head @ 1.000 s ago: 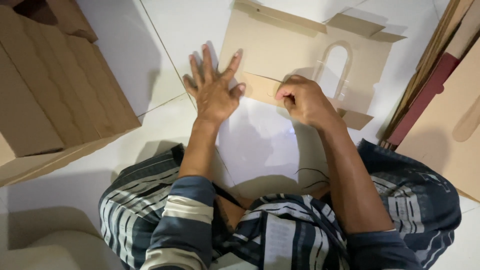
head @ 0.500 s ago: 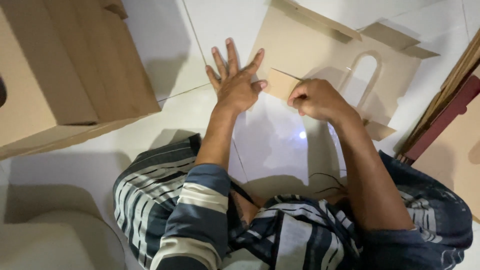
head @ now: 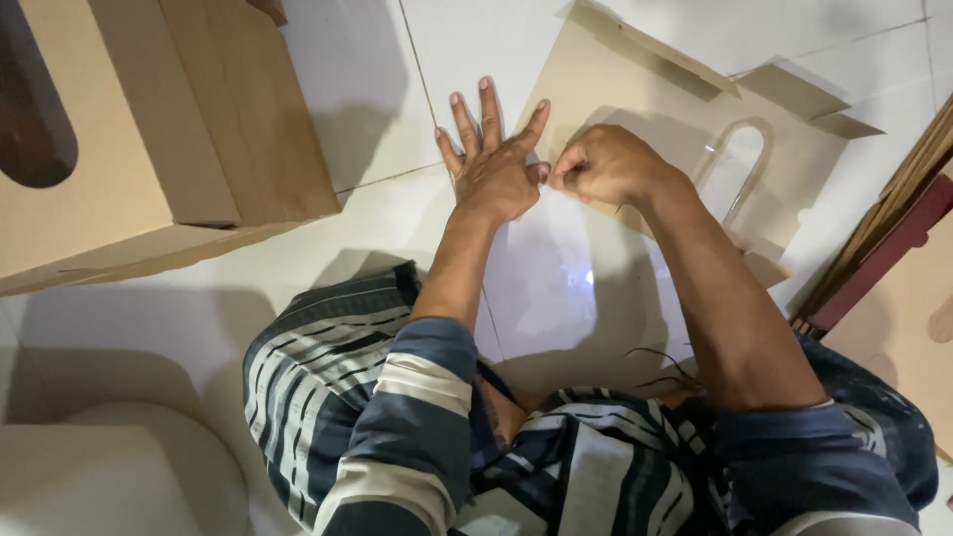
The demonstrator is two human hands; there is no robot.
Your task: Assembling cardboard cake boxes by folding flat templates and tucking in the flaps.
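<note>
Cardboard is the main material: a flat, die-cut cardboard sheet [head: 635,99] lies on the white tiled floor [head: 467,40], far from the person and a little right of centre. It has an arched slot cut through it [head: 740,169] and folded flaps along its right edge.

Near the sheet's left edge, the left hand [head: 493,164] lies palm down with its fingers spread wide and flat, holding nothing; the fingertips reach over the edge of the sheet, while the heel of the hand rests on the tile. Just beside it, touching or almost touching its thumb, the right hand [head: 604,164] is curled into a loose fist on the near edge of the sheet. Its fingertips are tucked underneath, so whether they pinch the cardboard or merely press on it cannot be told.

On the left stands a large assembled cardboard box [head: 169,129], cut off by the top and left edges of the view; a dark rounded shape [head: 35,109] on it is too cropped to identify. On the right, a stack of flat cardboard pieces [head: 908,288], one with a dark red edge, runs out of the picture. A striped garment [head: 397,407] covers the person's body in the near part of the view and hides the floor beneath.
</note>
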